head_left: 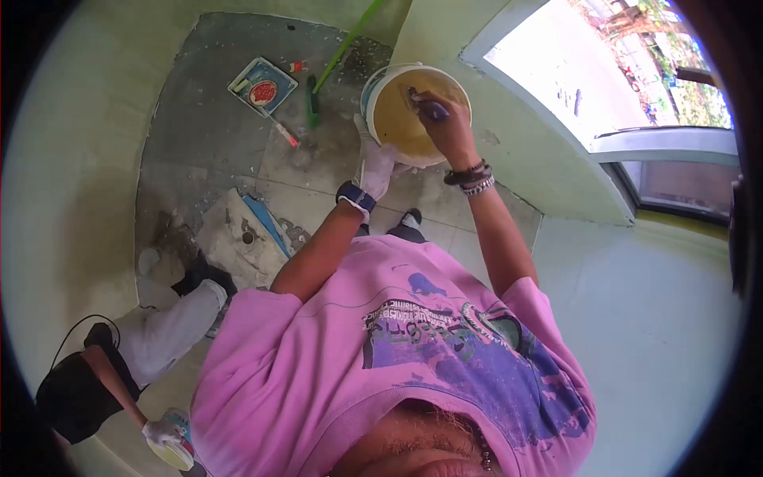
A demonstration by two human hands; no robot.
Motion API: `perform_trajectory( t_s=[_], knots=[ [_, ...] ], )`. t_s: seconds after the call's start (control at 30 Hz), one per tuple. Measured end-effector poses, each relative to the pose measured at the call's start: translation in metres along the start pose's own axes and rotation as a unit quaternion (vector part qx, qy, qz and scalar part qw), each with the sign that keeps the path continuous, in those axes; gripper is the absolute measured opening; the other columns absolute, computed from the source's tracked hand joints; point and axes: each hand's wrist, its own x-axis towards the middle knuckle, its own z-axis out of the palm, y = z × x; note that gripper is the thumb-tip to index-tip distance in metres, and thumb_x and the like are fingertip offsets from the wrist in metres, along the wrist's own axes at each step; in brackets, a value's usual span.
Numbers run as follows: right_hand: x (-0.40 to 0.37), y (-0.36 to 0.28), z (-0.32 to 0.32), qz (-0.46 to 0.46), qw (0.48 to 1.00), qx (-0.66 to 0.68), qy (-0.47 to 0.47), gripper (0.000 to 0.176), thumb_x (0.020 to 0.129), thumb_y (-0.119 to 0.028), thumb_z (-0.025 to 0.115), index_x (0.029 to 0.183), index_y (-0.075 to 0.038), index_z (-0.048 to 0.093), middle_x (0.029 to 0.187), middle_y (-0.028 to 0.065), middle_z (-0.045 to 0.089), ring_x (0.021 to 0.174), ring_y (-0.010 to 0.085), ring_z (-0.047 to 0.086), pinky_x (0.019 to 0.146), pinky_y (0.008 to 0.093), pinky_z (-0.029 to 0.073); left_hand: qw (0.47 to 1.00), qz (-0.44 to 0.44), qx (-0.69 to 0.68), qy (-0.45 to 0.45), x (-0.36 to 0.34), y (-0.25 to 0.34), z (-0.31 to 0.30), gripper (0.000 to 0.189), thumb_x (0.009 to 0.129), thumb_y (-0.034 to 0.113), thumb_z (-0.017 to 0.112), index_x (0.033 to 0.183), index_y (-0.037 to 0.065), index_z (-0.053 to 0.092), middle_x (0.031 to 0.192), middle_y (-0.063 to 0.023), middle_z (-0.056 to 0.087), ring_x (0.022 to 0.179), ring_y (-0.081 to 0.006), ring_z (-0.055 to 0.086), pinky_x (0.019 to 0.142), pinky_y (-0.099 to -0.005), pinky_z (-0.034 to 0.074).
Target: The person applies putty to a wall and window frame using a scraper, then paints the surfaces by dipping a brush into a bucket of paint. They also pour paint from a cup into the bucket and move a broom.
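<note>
A large white bucket [375, 131] holds tan-yellow paint [397, 111]. My left hand [375, 168], in a white glove, grips the near left side of the bucket by its rim, with some fingers hidden beneath it. Over the paint, my bare right hand [451, 131] is closed around a tool with a dark purple handle [433, 110]. The tool's greyish end [413, 95] points into the bucket, and its exact kind I cannot tell.
A paint tray [278, 89] lies on the grey floor beside a red-handled brush [286, 135]. A green broom [312, 103] stands behind. Crumpled pale sheeting [230, 230] covers floor at left. Another person [171, 334] holds a tub [176, 451] lower left. An open window [620, 71] is at right.
</note>
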Motion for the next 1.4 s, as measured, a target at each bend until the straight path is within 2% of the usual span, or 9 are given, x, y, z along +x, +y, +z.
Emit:
perform_trajectory(
  t_s=[0.17,0.27,0.63,0.8,0.9,1.0,1.2,1.27,1.4],
  knots=[
    [0.018,0.020,0.009,-0.012,0.997,-0.021,-0.080,0.026,0.075,-0.006,0.061,0.100,-0.006,0.065,0.088,0.0198,0.065,0.081,0.0363,0.063,0.070,0.0400,0.050,1.000,-0.014,0.001,-0.026,-0.004,-0.005,0.001,0.067,0.079,-0.006,0.038,0.140,0.012,0.016,0.125,-0.0143,0.046,0.099,-0.0251,0.062,0.070,-0.0354,0.061],
    [0.022,0.037,0.017,0.008,0.995,-0.019,-0.093,0.024,0.075,-0.007,0.061,0.098,-0.006,0.066,0.087,0.0193,0.065,0.081,0.0368,0.062,0.069,0.0398,0.050,0.999,-0.013,0.036,-0.028,-0.002,-0.013,-0.002,0.043,0.085,0.007,0.041,0.128,0.006,0.039,0.114,-0.0119,0.058,0.098,-0.0246,0.063,0.073,-0.0373,0.058],
    [0.016,0.038,0.023,0.033,0.986,-0.111,-0.121,0.013,0.080,-0.016,0.061,0.089,-0.007,0.064,0.081,0.0184,0.064,0.075,0.0369,0.062,0.063,0.0405,0.048,0.995,-0.021,0.068,-0.064,0.011,-0.008,-0.001,0.040,0.083,0.002,0.040,0.123,-0.001,0.046,0.110,-0.0155,0.059,0.093,-0.0236,0.065,0.073,-0.0364,0.059],
    [0.004,-0.004,-0.023,-0.022,0.999,-0.013,-0.027,0.016,0.074,-0.006,0.063,0.090,-0.004,0.065,0.079,0.0162,0.066,0.072,0.0331,0.064,0.066,0.0369,0.051,0.998,-0.036,-0.034,-0.045,0.031,-0.024,-0.010,0.042,0.083,0.001,0.039,0.125,0.001,0.044,0.116,-0.0170,0.056,0.099,-0.0258,0.063,0.073,-0.0415,0.059],
    [0.006,-0.031,-0.075,0.033,0.999,0.024,0.007,0.017,0.075,-0.004,0.062,0.091,-0.003,0.065,0.078,0.0137,0.067,0.071,0.0259,0.067,0.065,0.0308,0.050,0.999,-0.017,-0.032,-0.018,0.025,0.000,-0.003,0.043,0.083,0.001,0.038,0.126,0.000,0.042,0.116,-0.0186,0.056,0.099,-0.0298,0.063,0.074,-0.0459,0.059],
    [0.030,-0.049,-0.126,-0.053,0.992,-0.071,0.086,0.020,0.075,0.000,0.062,0.095,-0.004,0.066,0.081,0.0110,0.069,0.073,0.0223,0.068,0.066,0.0268,0.050,0.999,-0.032,-0.040,-0.003,0.039,-0.015,-0.025,0.044,0.083,0.002,0.037,0.126,-0.001,0.040,0.114,-0.0208,0.056,0.095,-0.0340,0.064,0.072,-0.0480,0.059],
    [0.101,-0.029,-0.190,-0.173,0.948,-0.219,0.150,0.022,0.084,-0.002,0.058,0.105,-0.004,0.065,0.111,0.0158,0.064,0.095,0.0237,0.066,0.077,0.0309,0.053,0.998,-0.032,-0.030,0.048,0.057,-0.039,-0.046,0.044,0.082,0.003,0.034,0.126,-0.001,0.041,0.111,-0.0224,0.058,0.090,-0.0379,0.065,0.068,-0.0480,0.060],
    [0.119,0.003,-0.188,-0.206,0.923,-0.283,0.161,0.029,0.083,-0.002,0.055,0.110,-0.011,0.064,0.114,0.0168,0.062,0.100,0.0319,0.062,0.084,0.0363,0.051,0.996,-0.049,-0.025,0.071,0.056,-0.039,-0.053,0.044,0.082,0.002,0.034,0.125,-0.001,0.041,0.111,-0.0224,0.058,0.090,-0.0379,0.065,0.067,-0.0480,0.060],
    [0.126,0.094,-0.156,-0.128,0.954,-0.264,0.053,0.036,0.081,0.000,0.054,0.113,-0.013,0.062,0.113,0.0147,0.063,0.099,0.0329,0.062,0.084,0.0378,0.051,0.997,-0.064,-0.015,0.049,0.050,-0.038,-0.074,0.043,0.083,0.006,0.036,0.126,0.000,0.041,0.111,-0.0226,0.058,0.090,-0.0380,0.065,0.067,-0.0460,0.060]
  ],
)
